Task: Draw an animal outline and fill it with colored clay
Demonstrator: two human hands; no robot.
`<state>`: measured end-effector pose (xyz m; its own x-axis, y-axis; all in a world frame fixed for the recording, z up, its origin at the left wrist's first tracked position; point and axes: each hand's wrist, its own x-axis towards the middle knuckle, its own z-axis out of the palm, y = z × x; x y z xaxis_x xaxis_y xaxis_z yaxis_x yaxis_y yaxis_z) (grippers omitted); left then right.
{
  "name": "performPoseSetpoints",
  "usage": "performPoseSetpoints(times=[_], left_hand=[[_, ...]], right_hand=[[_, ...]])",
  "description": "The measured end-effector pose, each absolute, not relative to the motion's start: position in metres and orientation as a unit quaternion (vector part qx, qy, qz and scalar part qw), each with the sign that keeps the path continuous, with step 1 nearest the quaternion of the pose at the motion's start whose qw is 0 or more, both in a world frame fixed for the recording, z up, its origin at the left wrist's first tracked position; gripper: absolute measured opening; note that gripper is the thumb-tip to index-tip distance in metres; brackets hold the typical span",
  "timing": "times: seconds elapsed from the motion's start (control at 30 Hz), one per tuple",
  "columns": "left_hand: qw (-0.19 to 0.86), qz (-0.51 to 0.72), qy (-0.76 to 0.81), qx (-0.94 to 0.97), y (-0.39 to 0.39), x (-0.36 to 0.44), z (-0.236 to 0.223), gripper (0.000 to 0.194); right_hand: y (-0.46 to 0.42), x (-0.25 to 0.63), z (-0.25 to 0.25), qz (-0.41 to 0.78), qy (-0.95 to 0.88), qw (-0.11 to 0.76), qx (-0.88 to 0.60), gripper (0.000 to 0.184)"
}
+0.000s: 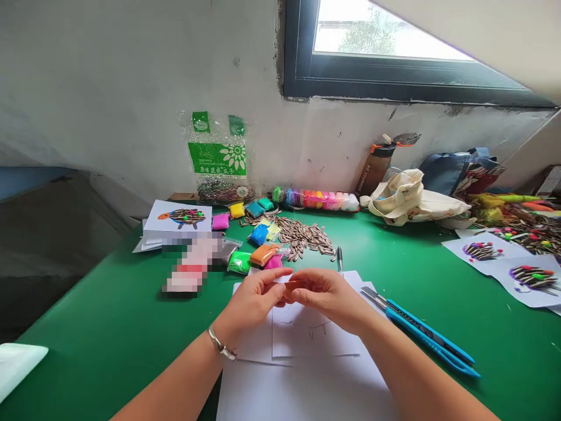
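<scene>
My left hand (258, 297) and my right hand (328, 294) meet over the white papers, fingers curled and fingertips close together. Between them shows a small orange-brown piece (289, 285), mostly covered by the fingers; its kind I cannot make out. Below lies a paper with a pencil drawing (315, 339), partly hidden by my hands. Just beyond are packets of coloured clay, among them an orange packet (263, 255), a green packet (239, 262) and a blue packet (258, 234). A dark pen (339, 258) lies beyond my right hand.
Striped sunflower seeds (304, 235) lie piled toward the wall, near a seed bag (219, 161) and a row of coloured clay (315, 199). Blue scissors-like cutter (432, 336) lies right. A turtle picture (179, 217) is left; hedgehog-like pictures (532, 276), cloth bag (407, 199) and bottle (374, 168) are right.
</scene>
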<state>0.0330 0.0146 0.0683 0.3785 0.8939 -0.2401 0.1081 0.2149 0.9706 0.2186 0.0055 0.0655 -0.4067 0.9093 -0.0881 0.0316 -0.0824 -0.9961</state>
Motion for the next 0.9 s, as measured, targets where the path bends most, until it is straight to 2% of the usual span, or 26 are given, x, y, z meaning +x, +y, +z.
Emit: performPoseSetpoints(times=[0.27, 0.5, 0.6, 0.7, 0.9], left_hand=[[0.640, 0.304, 0.475, 0.521, 0.011, 0.034, 0.071, 0.065], [0.601, 0.295, 0.467, 0.577, 0.014, 0.034, 0.073, 0.030], [0.595, 0.288, 0.454, 0.597, 0.015, 0.033, 0.071, 0.028], [0.589, 0.290, 0.457, 0.600, 0.015, 0.032, 0.070, 0.028], [0.613, 0.311, 0.439, 0.578, 0.013, 0.033, 0.069, 0.038]], right_hand=[[0.008, 0.213, 0.052, 0.562, -0.559, 0.417, -0.445, 0.017], [0.006, 0.212, 0.056, 0.601, -0.520, 0.420, -0.438, 0.017], [0.002, 0.211, 0.060, 0.595, -0.540, 0.410, -0.432, 0.015], [0.002, 0.212, 0.059, 0.571, -0.570, 0.404, -0.431, 0.023], [0.008, 0.216, 0.060, 0.604, -0.542, 0.408, -0.418, 0.024]])
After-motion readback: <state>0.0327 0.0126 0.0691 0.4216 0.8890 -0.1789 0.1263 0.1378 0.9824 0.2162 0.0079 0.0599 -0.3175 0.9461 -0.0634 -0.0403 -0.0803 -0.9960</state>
